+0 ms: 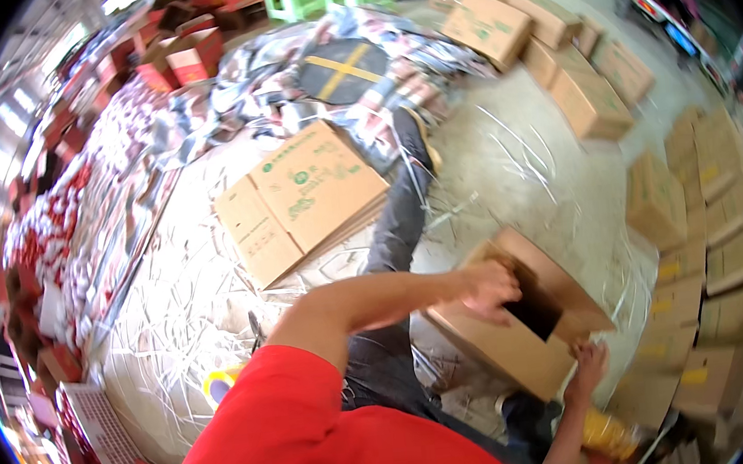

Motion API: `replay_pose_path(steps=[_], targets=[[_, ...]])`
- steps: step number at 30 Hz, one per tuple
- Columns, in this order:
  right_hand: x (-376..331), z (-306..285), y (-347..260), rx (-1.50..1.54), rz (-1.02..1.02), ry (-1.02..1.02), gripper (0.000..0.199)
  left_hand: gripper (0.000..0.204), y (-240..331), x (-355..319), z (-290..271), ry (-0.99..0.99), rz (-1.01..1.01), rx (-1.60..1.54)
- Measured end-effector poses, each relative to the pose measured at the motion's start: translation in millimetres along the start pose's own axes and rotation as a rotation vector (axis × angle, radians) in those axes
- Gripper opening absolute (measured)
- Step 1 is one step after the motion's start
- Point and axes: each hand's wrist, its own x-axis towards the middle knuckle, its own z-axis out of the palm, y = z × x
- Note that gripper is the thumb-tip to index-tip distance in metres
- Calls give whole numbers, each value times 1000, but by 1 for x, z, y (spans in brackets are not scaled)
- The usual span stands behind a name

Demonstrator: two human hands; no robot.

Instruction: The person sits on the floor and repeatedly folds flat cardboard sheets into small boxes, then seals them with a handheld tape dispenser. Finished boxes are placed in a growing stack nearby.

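An opened cardboard box stands on the floor beside my legs, its long flap raised on the far side. Its dark inside shows only in part. My left hand reaches across to the box's left end, with its fingers curled over the opening. Whether those fingers grip anything is hidden. At the opposite end, my right hand is closed on the box's edge near a flap corner. My left arm crosses in front of me in a red sleeve.
Flattened cartons lie stacked ahead on the left. Loose white straps litter the floor, with a tape roll near my left elbow. Closed cartons stand at the far right; more cartons line the right. A patterned cloth spreads behind.
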Motion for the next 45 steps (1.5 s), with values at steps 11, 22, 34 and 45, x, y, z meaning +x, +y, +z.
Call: replay_pose_path(steps=[11,22,34,45], targets=[[-65,-5,28,-428,35,-104,71,50,33,-18,-13,238,-253,-21],[-49,-18,46,-443,162,-100,81,109,50,-86,19,308,-982,-549],[-33,-32,83,-662,-91,-303,55,118,32,-112,24,208,-1008,-364],[-61,12,20,-321,-27,-129,47,62,34,137,-40,-58,-21,87]])
